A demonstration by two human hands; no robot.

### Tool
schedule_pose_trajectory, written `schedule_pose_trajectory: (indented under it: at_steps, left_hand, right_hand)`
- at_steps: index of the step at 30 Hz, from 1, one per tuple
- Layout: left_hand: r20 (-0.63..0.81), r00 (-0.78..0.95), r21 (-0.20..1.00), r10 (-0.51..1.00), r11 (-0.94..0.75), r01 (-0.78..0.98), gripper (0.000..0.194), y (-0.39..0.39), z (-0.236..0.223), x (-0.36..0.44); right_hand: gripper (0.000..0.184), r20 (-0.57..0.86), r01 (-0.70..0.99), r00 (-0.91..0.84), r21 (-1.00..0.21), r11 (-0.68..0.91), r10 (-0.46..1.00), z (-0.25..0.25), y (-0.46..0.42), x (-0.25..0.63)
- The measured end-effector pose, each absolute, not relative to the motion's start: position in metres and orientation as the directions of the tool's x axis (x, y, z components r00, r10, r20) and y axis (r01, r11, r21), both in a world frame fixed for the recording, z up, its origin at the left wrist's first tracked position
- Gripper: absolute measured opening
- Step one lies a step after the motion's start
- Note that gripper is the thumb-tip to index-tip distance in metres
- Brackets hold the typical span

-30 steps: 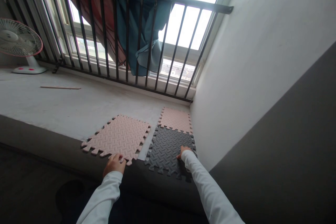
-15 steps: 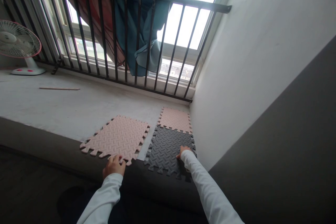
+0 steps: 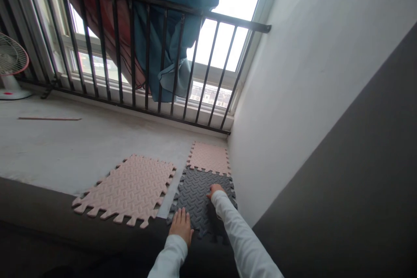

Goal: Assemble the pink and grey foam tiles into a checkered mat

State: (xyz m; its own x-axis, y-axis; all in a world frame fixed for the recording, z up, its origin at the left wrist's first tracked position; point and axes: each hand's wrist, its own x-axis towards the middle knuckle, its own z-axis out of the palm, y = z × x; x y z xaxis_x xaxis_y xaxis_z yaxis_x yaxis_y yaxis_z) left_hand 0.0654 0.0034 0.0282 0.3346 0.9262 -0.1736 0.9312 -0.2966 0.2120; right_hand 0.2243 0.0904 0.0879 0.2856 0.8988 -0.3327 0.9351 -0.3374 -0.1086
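Observation:
A dark grey foam mat tile (image 3: 195, 189) with puzzle edges lies against the wall at the ledge's right end. Its far edge meets a smaller-looking pink foam tile (image 3: 209, 157). My left hand (image 3: 181, 226) lies flat on the dark tile's near left corner, fingers stretched out. Near the dark tile's right side, my right hand (image 3: 215, 190) presses on the surface with its fingers curled in; nothing shows in them. Another pink foam tile (image 3: 128, 187) lies to the left, apart from the dark one, its near edge sticking out over the ledge's front.
Black metal railings (image 3: 148, 56) run along the window, with a teal and pink curtain (image 3: 151, 47) behind them. A thin stick (image 3: 49, 118) and a fan (image 3: 13, 63) are on the pale ledge (image 3: 81, 143). The white and grey wall (image 3: 286, 95) bounds the right side.
My left hand has left the near edge of the left pink tile and moved right onto the dark tile. My right hand stays on the dark tile. The view has shifted slightly.

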Motion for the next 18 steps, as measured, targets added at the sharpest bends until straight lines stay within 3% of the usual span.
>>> schedule_pose_trajectory:
  at_steps: [7, 15, 18]
  left_hand:
    - [-0.347, 0.378, 0.166, 0.859, -0.34, 0.926, 0.06, 0.023, 0.023, 0.07]
    - [-0.414, 0.374, 0.217, 0.83, -0.309, 0.926, 0.056, 0.036, 0.009, 0.08]
    - [-0.427, 0.327, 0.182, 0.843, -0.275, 0.944, 0.049, 0.038, 0.009, 0.086]
  right_hand:
    - [0.04, -0.292, 0.861, 0.411, -0.189, -0.473, 0.864, 0.077, 0.145, 0.196]
    - [0.038, -0.197, 0.821, 0.506, -0.19, -0.539, 0.84, 0.062, 0.192, 0.178]
    - [0.034, -0.193, 0.832, 0.498, -0.167, -0.529, 0.845, 0.059, 0.203, 0.176]
